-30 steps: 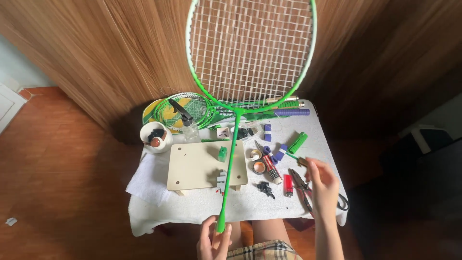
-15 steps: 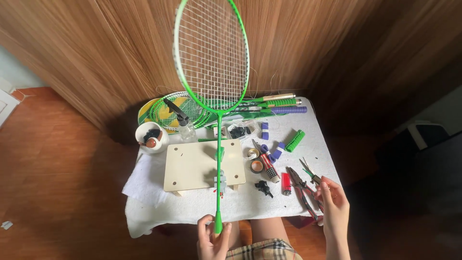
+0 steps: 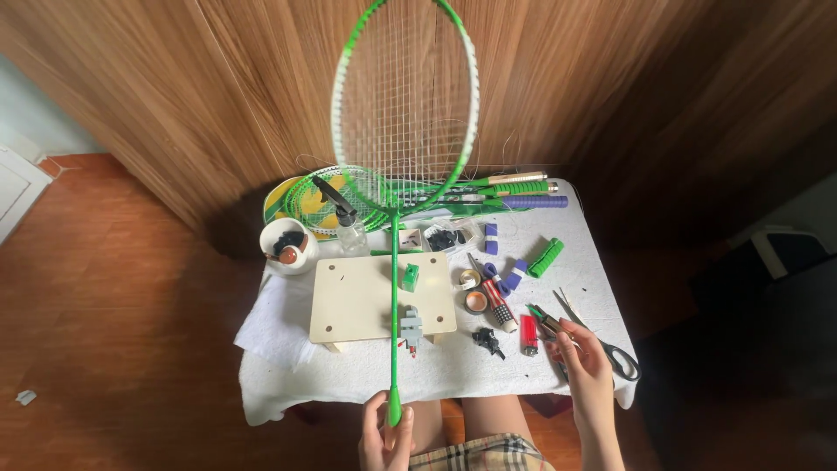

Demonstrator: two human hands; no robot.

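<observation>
Green and thin, the racket (image 3: 403, 148) stands nearly upright from my left hand (image 3: 385, 432), which is closed around the bottom end of its shaft, close to my lap. Its long axis runs straight up and away from that grip: the shaft crosses above the pale wooden board (image 3: 377, 296) and the oval head rises far beyond, in front of the brown wood-grain wall. The frame is glossy green with white patches, and the strings form a fine white grid.

My right hand (image 3: 582, 366) lies off to the right of that grip, resting on the white cloth of the table (image 3: 453, 366), its fingers curled down onto the pliers (image 3: 545, 321) and just beside the black-handled scissors (image 3: 602, 344). I cannot tell whether those fingers have actually closed on the pliers or only touch them. Of the two hands, the right is the nearer to the small tools; the left has only the racket.

A little left of my right hand sits a red lighter (image 3: 528, 334), then a small black clamp (image 3: 488, 340). Farther from me lie a ribbed green grip (image 3: 547, 257), rolls of purple tape (image 3: 506, 277), a white bowl (image 3: 289, 245) of dark bits, and more green rackets (image 3: 349, 196) laid flat at the table's back edge.
</observation>
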